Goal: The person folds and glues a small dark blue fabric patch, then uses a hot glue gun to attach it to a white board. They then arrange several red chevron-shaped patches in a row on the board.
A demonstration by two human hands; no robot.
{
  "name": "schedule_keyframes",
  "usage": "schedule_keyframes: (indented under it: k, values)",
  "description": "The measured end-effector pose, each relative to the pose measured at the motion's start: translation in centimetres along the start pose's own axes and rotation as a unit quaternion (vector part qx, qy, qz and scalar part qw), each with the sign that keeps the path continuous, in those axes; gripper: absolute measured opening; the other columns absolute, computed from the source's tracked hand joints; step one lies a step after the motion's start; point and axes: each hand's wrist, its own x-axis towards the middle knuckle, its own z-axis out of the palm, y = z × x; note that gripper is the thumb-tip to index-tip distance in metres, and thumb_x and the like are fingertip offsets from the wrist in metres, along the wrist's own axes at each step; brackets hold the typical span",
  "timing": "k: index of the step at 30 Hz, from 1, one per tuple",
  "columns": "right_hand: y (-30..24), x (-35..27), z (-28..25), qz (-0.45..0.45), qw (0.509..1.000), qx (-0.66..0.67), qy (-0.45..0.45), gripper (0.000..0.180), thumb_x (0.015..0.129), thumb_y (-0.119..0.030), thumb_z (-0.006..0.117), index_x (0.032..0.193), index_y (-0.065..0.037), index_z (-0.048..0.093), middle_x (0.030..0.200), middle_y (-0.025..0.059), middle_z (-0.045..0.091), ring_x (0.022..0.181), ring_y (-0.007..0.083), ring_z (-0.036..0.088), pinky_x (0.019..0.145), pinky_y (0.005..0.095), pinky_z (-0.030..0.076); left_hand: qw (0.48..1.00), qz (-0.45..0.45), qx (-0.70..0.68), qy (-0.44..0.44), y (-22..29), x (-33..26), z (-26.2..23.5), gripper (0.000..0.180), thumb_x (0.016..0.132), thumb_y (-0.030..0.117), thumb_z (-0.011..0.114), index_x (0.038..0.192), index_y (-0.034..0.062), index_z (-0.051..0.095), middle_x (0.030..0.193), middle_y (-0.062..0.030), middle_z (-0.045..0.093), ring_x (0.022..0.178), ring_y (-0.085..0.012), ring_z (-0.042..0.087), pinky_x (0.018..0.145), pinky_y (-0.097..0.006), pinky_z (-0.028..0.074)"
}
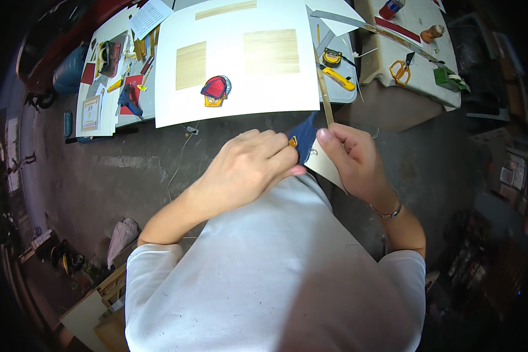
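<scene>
Head | hands (249,161) hold blue sheet (307,134), pale piece (324,164) | floor (211,136) before board edge (246,112)

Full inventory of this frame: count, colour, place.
Blue sheet: 1, blue with yellow, centre
Pale card: 1, off-white, centre
Board: 1, white, top centre
Wood-grain pieces: 3, tan, on board
Strip: 1, tan, right of board
Patches: count unclear, mixed, on board
Tape measure: 1, yellow, right of board
Utility knife: 1, yellow, right of board
Glue gun: 1, blue, left of board
Scissors: 1, orange, right table
Tape dispenser: 1, green, right table
Other clutter: uncounted, mixed, both sides
Shirt: 1, white, bottom
Left hand: 1, bare, on blue sheet
Right hand: 1, bare, on pale card
</scene>
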Motion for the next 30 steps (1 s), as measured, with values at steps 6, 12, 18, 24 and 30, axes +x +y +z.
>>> schedule_keyframes:
  k: [6,12,18,24,30]
  values:
    - [-0.2,-1.6,-2.7,-0.047,0.988,-0.118,-0.088,0.045,0.104,-0.030,0.062,0.073,0.000,0.052,0.057,0.0155,0.047,0.049,0.0226,0.048,0.050,0.0405,0.037,0.994,-0.010,-0.084,-0.072,1.9,0.1,-0.2,0.025,0.081,0.009,0.077,0.078,0.0033,0.054,0.075,-0.0102,0.052,0.066,-0.0267,0.056,0.060,-0.038,0.046]
    - [-0.2,-3.2,-3.7,-0.229,0.920,-0.290,-0.132,0.036,0.102,-0.028,0.065,0.077,-0.006,0.051,0.054,0.0127,0.051,0.046,0.0310,0.054,0.044,0.0410,0.041,0.975,0.130,-0.046,-0.176,3.6,0.2,-0.7,0.020,0.078,0.008,0.074,0.077,0.0027,0.055,0.072,-0.0095,0.053,0.065,-0.0252,0.059,0.062,-0.037,0.051]
    - [-0.6,-3.5,-5.1,-0.317,0.881,-0.319,-0.147,0.037,0.101,-0.031,0.066,0.079,-0.008,0.047,0.053,0.0061,0.047,0.039,0.0236,0.049,0.038,0.0355,0.038,0.957,0.142,-0.202,-0.153,2.9,0.5,-0.1,0.019,0.080,0.005,0.075,0.076,0.0014,0.057,0.070,-0.0100,0.051,0.061,-0.0279,0.054,0.060,-0.039,0.047]
    - [-1.3,-3.2,-5.2,-0.355,0.857,-0.333,-0.170,0.037,0.101,-0.032,0.066,0.080,-0.008,0.047,0.053,0.0045,0.046,0.039,0.0218,0.049,0.037,0.0348,0.037,0.943,0.141,-0.269,-0.137,2.7,0.4,0.2,0.019,0.081,0.005,0.075,0.075,0.0008,0.058,0.069,-0.0101,0.051,0.059,-0.0283,0.053,0.058,-0.039,0.046]
    - [-1.7,-2.9,-5.2,-0.381,0.830,-0.366,-0.181,0.037,0.101,-0.034,0.065,0.081,-0.008,0.048,0.054,0.0045,0.045,0.040,0.0203,0.051,0.037,0.0337,0.038,0.940,0.148,-0.277,-0.132,2.0,-0.4,0.4,0.019,0.083,0.006,0.074,0.075,0.0008,0.059,0.069,-0.0096,0.051,0.059,-0.0274,0.053,0.057,-0.038,0.045]
